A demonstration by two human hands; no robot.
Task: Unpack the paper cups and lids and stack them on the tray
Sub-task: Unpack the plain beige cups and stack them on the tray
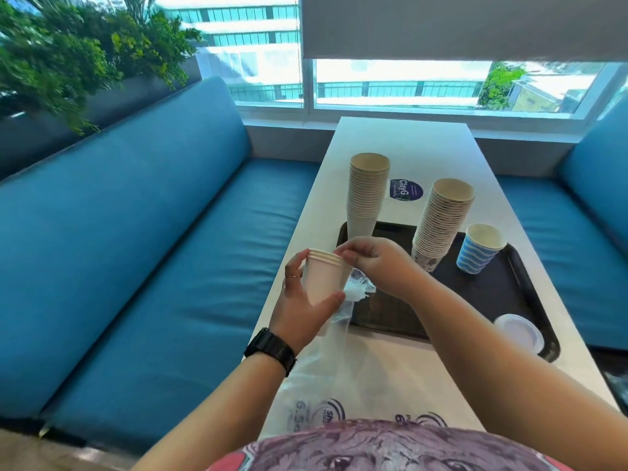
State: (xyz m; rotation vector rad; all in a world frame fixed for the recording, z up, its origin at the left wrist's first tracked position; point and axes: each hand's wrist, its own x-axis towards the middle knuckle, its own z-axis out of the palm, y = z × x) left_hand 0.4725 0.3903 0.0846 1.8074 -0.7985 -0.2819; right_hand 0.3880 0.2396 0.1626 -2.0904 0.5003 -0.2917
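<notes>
While two tall stacks (368,192) already stood on the tray (503,294), the left hand (302,300) gripped a few white cups (325,277) above the table's edge, the right hand (377,263) pinching their rim, unstacked.

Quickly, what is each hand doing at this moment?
Left hand: grips the small stack of white cups around its side.
Right hand: fingertips pinch the rim of the same stack.

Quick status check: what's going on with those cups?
Left hand grips small cup stack; right hand pinches its rim. Tray ahead, nothing blocking.
</notes>
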